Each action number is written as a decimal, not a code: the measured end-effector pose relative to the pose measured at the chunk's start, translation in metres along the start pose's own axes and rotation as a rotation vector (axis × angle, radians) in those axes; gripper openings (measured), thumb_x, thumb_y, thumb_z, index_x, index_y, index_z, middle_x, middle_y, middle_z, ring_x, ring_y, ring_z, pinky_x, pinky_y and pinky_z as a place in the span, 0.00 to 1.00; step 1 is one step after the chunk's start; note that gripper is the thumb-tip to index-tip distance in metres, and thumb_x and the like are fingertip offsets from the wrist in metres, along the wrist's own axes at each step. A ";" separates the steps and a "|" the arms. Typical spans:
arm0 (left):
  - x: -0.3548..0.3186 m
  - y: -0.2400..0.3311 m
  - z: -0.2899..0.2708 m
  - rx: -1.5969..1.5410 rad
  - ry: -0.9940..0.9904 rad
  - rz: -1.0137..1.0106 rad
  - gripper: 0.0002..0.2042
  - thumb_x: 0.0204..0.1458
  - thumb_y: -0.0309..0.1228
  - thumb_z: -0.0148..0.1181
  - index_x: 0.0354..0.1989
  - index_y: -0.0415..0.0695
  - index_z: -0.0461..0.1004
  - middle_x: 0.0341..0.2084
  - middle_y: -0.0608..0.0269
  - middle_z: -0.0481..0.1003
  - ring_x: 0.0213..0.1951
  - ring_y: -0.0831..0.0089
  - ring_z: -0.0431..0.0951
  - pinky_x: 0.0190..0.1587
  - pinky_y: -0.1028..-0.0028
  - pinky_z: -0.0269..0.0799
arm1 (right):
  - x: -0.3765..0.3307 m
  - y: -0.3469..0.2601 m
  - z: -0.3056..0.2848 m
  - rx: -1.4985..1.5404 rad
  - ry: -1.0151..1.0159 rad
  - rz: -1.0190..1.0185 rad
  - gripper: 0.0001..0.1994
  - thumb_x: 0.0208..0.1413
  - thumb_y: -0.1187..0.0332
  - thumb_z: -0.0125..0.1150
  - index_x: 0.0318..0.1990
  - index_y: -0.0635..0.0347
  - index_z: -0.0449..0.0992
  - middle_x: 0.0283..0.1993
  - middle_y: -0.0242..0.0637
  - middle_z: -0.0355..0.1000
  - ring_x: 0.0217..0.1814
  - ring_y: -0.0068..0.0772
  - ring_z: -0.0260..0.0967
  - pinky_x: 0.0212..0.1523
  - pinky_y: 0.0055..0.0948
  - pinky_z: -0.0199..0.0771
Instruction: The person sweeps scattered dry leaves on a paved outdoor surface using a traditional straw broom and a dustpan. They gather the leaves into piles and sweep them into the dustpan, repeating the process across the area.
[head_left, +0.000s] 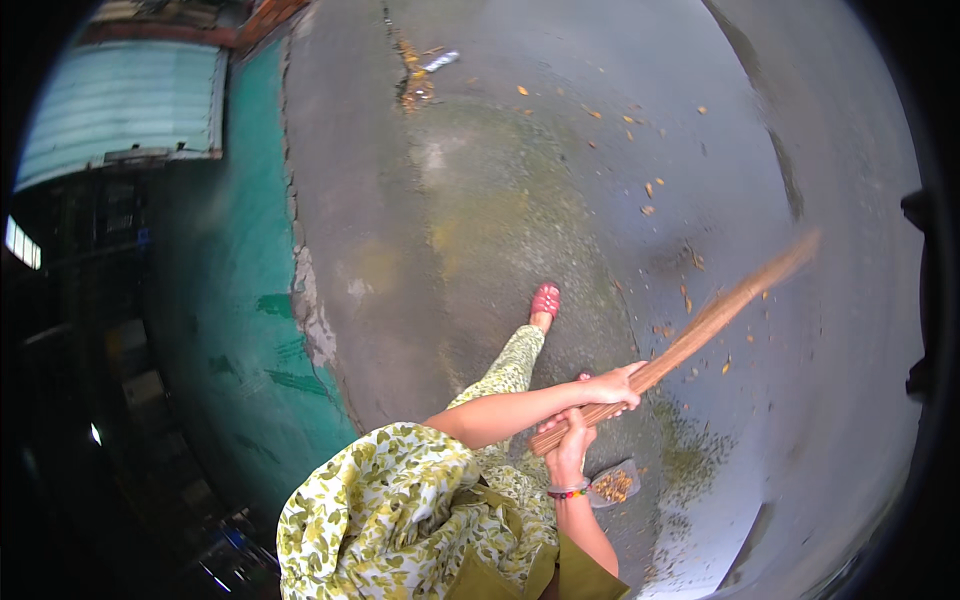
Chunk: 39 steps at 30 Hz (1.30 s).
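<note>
Both my hands grip a reddish-brown stick broom [715, 315], a bundle of thin stalks that slants out to the far right. My left hand [612, 387] is wrapped round it farther along, toward the spread tips. Close to the butt end, my right hand [570, 445] is closed on the same bundle; its wrist carries a bangle and a beaded bracelet. Beside the right wrist a dustpan-like clear container [632, 468] holds yellow leaves [613, 487]. The broom's tips look blurred, and whether they touch the ground I cannot tell.
Scattered yellow leaves [648, 210] lie on the wet grey pavement [560, 50]. Farther ahead is a leaf pile [415, 88] with a pale piece of litter [441, 61]. A green floor [250, 350] with a broken edge runs along the left. My foot in a red sandal [545, 299] stands forward.
</note>
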<state>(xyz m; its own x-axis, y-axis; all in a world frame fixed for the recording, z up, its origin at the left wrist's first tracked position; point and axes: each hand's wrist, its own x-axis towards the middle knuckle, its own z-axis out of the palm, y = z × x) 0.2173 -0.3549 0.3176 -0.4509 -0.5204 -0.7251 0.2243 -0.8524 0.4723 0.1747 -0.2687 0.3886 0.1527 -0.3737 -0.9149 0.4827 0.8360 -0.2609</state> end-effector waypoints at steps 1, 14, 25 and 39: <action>-0.020 0.002 -0.024 -0.083 0.050 0.030 0.47 0.40 0.21 0.57 0.68 0.51 0.35 0.17 0.63 0.70 0.13 0.75 0.68 0.13 0.74 0.67 | -0.004 0.011 0.021 -0.048 -0.013 0.043 0.04 0.51 0.74 0.49 0.26 0.63 0.64 0.20 0.35 0.64 0.17 0.30 0.65 0.18 0.29 0.72; -0.191 -0.002 -0.340 -0.611 1.104 0.116 0.08 0.36 0.22 0.53 0.27 0.39 0.64 0.12 0.60 0.65 0.13 0.68 0.68 0.16 0.68 0.69 | 0.135 0.105 0.256 -0.590 -0.689 0.755 0.07 0.47 0.71 0.60 0.30 0.61 0.69 0.21 0.31 0.66 0.17 0.25 0.65 0.18 0.24 0.71; -0.033 0.117 -0.278 0.072 0.608 0.034 0.34 0.36 0.22 0.55 0.58 0.46 0.54 0.22 0.62 0.67 0.19 0.72 0.71 0.20 0.71 0.71 | 0.152 0.021 0.225 0.006 -0.232 0.260 0.05 0.47 0.76 0.54 0.31 0.64 0.66 0.20 0.33 0.63 0.15 0.25 0.60 0.14 0.23 0.65; -0.038 -0.003 -0.128 0.112 0.325 -0.349 0.09 0.40 0.36 0.56 0.21 0.44 0.69 0.18 0.62 0.70 0.20 0.69 0.71 0.24 0.68 0.69 | 0.038 0.006 0.046 0.079 -0.339 0.224 0.06 0.46 0.68 0.58 0.24 0.58 0.69 0.19 0.29 0.65 0.19 0.22 0.65 0.19 0.24 0.69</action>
<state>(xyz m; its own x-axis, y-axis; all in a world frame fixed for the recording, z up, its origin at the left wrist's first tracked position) 0.3445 -0.3388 0.2796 -0.1856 -0.2087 -0.9602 0.0054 -0.9774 0.2114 0.2226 -0.2966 0.3664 0.5306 -0.3088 -0.7893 0.4683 0.8830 -0.0306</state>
